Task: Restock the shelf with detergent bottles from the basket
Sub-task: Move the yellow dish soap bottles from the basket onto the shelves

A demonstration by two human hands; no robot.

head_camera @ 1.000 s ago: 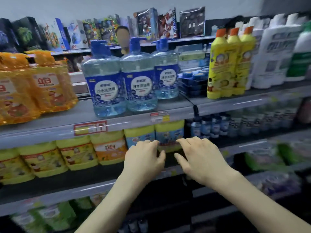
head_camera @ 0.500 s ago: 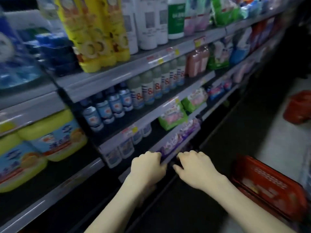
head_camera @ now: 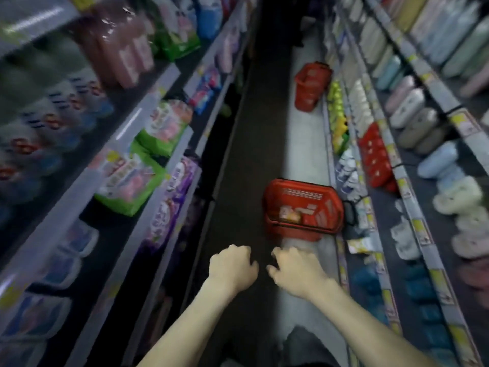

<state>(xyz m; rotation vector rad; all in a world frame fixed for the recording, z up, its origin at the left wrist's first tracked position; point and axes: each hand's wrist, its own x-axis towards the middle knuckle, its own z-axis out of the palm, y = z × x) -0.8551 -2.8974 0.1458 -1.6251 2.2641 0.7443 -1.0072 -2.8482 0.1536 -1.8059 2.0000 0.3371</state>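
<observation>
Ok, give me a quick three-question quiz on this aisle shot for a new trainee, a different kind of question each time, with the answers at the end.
1. Multiple choice: how many red baskets stand on the aisle floor? A) one B) two C) three
2. True or false: the left hand grips a detergent bottle.
3. Fill the gap: the nearer basket stands beside the ___-hand shelving.

Key
1. B: the nearer basket and the farther basket up the aisle.
2. False: the left hand and the right hand both hold nothing.
3. Right.
</observation>
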